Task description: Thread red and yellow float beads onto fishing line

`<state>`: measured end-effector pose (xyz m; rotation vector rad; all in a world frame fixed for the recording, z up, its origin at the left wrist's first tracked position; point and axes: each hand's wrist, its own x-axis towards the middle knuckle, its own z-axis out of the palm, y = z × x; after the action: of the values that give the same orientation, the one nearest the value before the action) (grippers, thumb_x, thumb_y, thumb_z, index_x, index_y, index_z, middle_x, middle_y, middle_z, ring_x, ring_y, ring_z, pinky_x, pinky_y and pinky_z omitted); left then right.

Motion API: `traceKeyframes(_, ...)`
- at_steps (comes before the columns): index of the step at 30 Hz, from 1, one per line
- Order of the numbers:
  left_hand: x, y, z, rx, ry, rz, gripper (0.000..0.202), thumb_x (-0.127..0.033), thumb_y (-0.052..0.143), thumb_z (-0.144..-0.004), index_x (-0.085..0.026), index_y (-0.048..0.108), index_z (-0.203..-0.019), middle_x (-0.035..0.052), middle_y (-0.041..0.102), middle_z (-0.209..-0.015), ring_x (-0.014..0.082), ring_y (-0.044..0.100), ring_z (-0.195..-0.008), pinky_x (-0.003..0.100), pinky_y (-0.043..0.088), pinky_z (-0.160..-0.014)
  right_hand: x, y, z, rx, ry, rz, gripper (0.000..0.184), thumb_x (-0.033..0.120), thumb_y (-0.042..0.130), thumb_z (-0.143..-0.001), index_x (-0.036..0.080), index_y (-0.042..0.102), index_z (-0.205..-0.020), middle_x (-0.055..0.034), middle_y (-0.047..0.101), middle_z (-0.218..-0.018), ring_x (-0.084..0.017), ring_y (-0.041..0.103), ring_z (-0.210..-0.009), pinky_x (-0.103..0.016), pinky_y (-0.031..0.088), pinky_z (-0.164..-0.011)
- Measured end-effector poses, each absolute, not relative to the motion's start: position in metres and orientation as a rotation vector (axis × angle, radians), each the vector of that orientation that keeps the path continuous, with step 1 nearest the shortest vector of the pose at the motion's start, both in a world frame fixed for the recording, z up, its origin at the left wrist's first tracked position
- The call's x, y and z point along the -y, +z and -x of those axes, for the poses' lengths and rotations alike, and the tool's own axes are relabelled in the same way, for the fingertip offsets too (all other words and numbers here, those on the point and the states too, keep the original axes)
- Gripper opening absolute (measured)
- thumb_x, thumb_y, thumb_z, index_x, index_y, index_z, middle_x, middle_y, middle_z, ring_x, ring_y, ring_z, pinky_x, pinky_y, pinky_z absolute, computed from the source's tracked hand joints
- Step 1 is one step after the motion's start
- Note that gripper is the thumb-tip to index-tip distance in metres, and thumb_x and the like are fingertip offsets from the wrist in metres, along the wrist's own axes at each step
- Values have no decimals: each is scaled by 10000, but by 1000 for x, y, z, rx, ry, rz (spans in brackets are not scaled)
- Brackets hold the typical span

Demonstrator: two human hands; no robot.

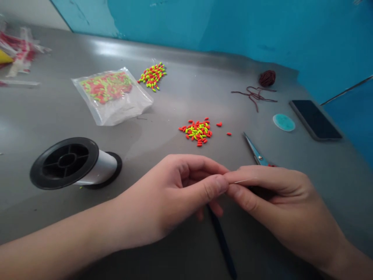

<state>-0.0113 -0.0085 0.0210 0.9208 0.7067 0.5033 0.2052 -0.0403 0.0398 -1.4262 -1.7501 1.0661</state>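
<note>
In the middle foreground my left hand (171, 194) and my right hand (276, 202) meet fingertip to fingertip, both closed in a pinch. A thin pale strand of line (246, 180) comes out from the fingertips and runs across my right index finger. Whatever else is between the fingertips is hidden. Below them a dark pen-like stick (223, 243) slants down, its upper end behind my left fingers. Beyond the hands lies a small pile of red and yellow-green beads (198, 131). Scissors (255, 149) with red handles are partly covered by my right hand.
At left stands a black-flanged spool of clear line (100, 167). Behind it are a clear bag of beads (113, 99) and another bead pile (154, 76). To the right lie dark yarn (267, 78), a teal disc (284, 122) and a phone (316, 119). Plastic packaging (25, 50) sits far left.
</note>
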Motion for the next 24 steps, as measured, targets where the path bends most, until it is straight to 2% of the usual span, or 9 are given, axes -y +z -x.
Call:
traceKeyframes(2,7,21,12,-703,479,-929,197,-402,780,-1019,-245,830,-1127,-14,751,-799,102,689,-695,157,499,-593,41,39,-206,1747,1044,1414,223,237,778,-955,401,915,-890,67,789,-648,-179,767,-636,-277,547,-524)
traceKeyframes(5,4,22,12,-690,419,-928,221,-427,787,-1012,-238,824,-1120,-13,770,-869,65,646,-636,143,453,-555,42,36,-206,1739,1014,1357,261,181,779,-932,403,912,-898,87,793,-656,-146,741,-583,-245,542,-504)
traceKeyframes(9,1,25,13,-700,351,-857,276,-465,789,-1004,-229,827,-1140,-37,699,-727,45,539,-550,132,401,-503,41,34,-205,1757,963,1311,290,148,767,-920,403,906,-904,101,799,-670,-133,753,-597,-217,548,-513)
traceKeyframes(14,1,27,14,-786,299,-866,188,-370,830,-959,-185,801,-966,-49,632,-642,42,447,-508,125,343,-462,42,33,-206,1766,919,1327,205,187,796,-907,367,892,-898,80,773,-629,-159,774,-618,-226,533,-473)
traceKeyframes(16,2,26,14,-804,291,-880,197,-356,829,-950,-178,759,-902,-46,636,-640,45,452,-509,125,338,-460,40,30,-210,1784,852,1374,146,234,798,-928,345,889,-958,57,816,-705,-159,761,-611,-239,553,-493)
traceKeyframes(18,4,25,14,-831,311,-873,214,-358,827,-945,-186,721,-873,-51,622,-634,50,451,-505,128,331,-452,34,24,-217,1834,655,1423,144,272,749,-990,307,878,-1043,6,862,-863,-168,764,-674,-274,605,-595)
traceKeyframes(21,5,22,12,-851,389,-844,246,-377,824,-947,-200,681,-853,-74,543,-629,51,413,-498,129,326,-437,15,10,-233,1986,158,1411,265,250,629,-1064,169,847,-1191,-144,836,-1114,-272,776,-989,-422,639,-887)
traceKeyframes(23,5,21,10,-855,432,-830,277,-380,834,-939,-197,656,-832,-91,468,-625,45,357,-496,123,310,-428,0,-2,-243,2163,-72,1416,418,236,561,-1082,62,751,-1411,-240,778,-1333,-376,712,-1251,-572,574,-1089)
traceKeyframes(24,5,21,9,-860,444,-824,289,-387,829,-944,-193,647,-829,-96,440,-625,43,335,-496,119,300,-423,-6,-8,-248,2214,-70,1439,471,232,550,-1080,27,701,-1477,-267,735,-1425,-417,666,-1339,-629,533,-1144)
